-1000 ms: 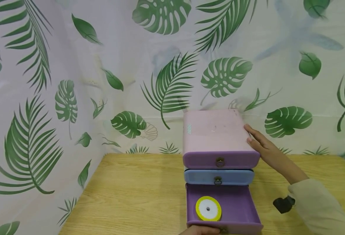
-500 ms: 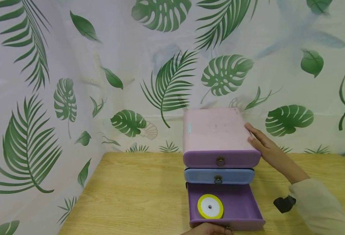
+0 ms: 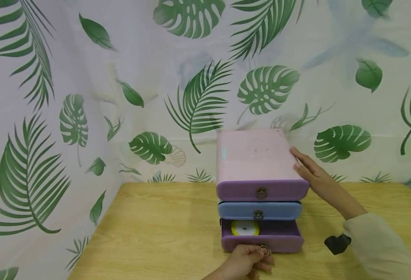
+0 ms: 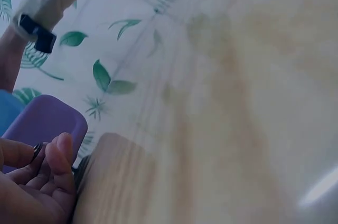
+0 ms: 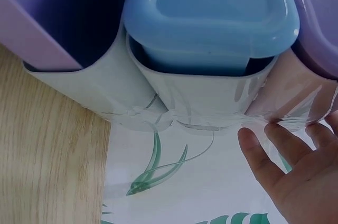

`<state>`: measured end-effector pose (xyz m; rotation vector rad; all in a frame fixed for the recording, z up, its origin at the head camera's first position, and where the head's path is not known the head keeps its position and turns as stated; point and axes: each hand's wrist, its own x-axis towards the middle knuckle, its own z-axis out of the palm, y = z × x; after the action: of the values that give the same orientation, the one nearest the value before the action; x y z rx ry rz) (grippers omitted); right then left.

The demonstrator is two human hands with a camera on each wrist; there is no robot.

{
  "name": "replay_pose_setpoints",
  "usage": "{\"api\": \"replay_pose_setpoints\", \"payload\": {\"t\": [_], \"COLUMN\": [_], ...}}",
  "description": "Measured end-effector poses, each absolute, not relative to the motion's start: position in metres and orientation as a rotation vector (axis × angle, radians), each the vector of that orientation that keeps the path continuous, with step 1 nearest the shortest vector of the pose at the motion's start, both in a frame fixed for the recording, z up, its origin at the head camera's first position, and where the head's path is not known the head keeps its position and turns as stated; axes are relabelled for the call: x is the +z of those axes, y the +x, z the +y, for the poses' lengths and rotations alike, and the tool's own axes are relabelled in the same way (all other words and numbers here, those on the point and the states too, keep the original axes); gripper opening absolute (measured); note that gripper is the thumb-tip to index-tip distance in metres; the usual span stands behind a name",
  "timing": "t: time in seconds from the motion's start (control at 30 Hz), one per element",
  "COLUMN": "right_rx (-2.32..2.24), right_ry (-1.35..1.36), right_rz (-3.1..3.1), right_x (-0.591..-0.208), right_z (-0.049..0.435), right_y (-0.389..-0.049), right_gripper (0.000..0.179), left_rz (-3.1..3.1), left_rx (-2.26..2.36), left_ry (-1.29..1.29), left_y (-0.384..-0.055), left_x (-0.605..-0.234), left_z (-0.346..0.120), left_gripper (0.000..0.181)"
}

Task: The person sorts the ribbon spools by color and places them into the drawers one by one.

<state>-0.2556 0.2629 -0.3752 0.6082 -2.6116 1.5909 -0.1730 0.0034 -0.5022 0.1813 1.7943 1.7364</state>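
A small three-tier drawer unit with a pink top (image 3: 254, 155) stands on the table. Its bottom purple drawer (image 3: 285, 244) is partly pulled out. A white disc-shaped spool with a yellow rim (image 3: 245, 228) lies inside, its front edge hidden by the drawer front. My left hand (image 3: 242, 260) pinches the metal ring pull (image 3: 263, 250) of that drawer between thumb and finger. The purple top drawer (image 3: 240, 191) and blue middle drawer (image 3: 236, 210) are pushed in. Along the unit's upper right side rests my right hand (image 3: 313, 173), fingers extended against it (image 5: 301, 166).
The wooden table (image 3: 156, 229) extends to both sides of the unit. Behind it hangs a white leaf-patterned sheet (image 3: 149, 97). A black device (image 3: 337, 244) sits at the right sleeve (image 3: 376, 241).
The left hand has moved away from me with the ring pull, and the bottom drawer has slid most of the way in, carrying the spool. The right hand stays against the unit.
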Motion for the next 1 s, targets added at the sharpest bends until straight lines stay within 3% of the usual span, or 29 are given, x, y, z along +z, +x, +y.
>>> {"api": "replay_pose_setpoints", "payload": {"t": [0.3, 0.73, 1.0], "right_rx": [1.579, 1.56, 1.401], "right_ry": [0.612, 0.58, 0.511], "right_rz": [-2.604, -2.628, -2.648], "right_x": [-0.374, -0.375, -0.384], "right_z": [0.259, 0.257, 0.265], "right_y": [-0.252, -0.257, -0.245], "right_gripper": [0.06, 0.06, 0.055], "left_rz": [1.852, 1.86, 1.903], "left_rx": [1.804, 1.797, 1.674], "left_ry": [0.146, 0.153, 0.247], "left_y": [-0.203, -0.216, -0.218], "left_x": [-0.506, -0.512, -0.508], "left_z": [0.01, 0.005, -0.026], "left_gripper": [0.028, 0.033, 0.042]}}
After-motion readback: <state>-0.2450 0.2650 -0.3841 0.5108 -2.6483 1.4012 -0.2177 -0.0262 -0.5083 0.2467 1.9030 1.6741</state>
